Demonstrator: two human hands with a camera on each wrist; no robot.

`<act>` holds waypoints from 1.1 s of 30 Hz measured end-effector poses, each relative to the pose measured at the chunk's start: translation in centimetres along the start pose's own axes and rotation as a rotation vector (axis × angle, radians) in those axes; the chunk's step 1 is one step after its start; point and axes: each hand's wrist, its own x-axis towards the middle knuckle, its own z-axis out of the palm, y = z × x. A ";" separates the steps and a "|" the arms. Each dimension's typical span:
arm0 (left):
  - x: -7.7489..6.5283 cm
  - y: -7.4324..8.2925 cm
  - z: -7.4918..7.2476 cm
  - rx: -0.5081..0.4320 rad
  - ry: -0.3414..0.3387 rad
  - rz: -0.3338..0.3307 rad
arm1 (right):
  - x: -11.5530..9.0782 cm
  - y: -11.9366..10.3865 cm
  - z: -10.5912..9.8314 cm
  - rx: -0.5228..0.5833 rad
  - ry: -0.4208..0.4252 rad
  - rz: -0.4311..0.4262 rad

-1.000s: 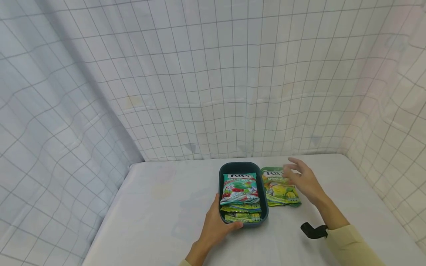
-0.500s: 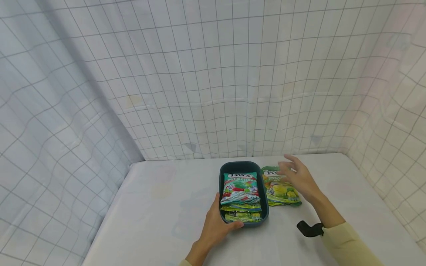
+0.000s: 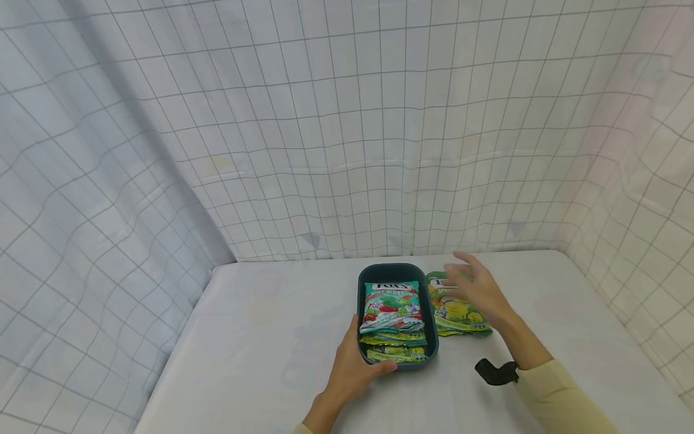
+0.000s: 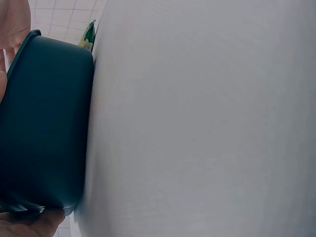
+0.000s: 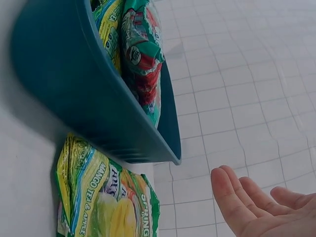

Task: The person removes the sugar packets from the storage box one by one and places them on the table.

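Note:
A dark teal plastic tub (image 3: pixel 428 355) stands on the table. My left hand (image 3: pixel 347 367) holds its near left corner, thumb along the near side and fingers on the left wall; some of those fingers (image 4: pixel 42 224) show low in the left wrist view. Inside, a red and teal bag of Fox's candy (image 3: pixel 391 307) lies over yellow-green bags (image 3: pixel 396 354). Against the tub's right side lies a yellow-green Fox's candy bag (image 3: pixel 458 313). Over this bag's upper part hovers my right hand (image 3: pixel 479 292), fingers apart and holding nothing. In the right wrist view it is clear of the bag.
The white table (image 3: pixel 260 337) extends to both sides of the tub. Grid-patterned white curtains (image 3: pixel 368 150) enclose it at the back, left and right. A black strap-like piece (image 3: pixel 496 372) sticks out from my right wrist.
My right hand has drifted left over the loose candy bag, toward the tub. The left hand, tub and bags keep their places.

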 end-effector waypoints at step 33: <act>-0.1 0.0 0.1 -0.022 -0.002 -0.007 | 1.2 -1.1 3.4 -0.008 -0.075 0.086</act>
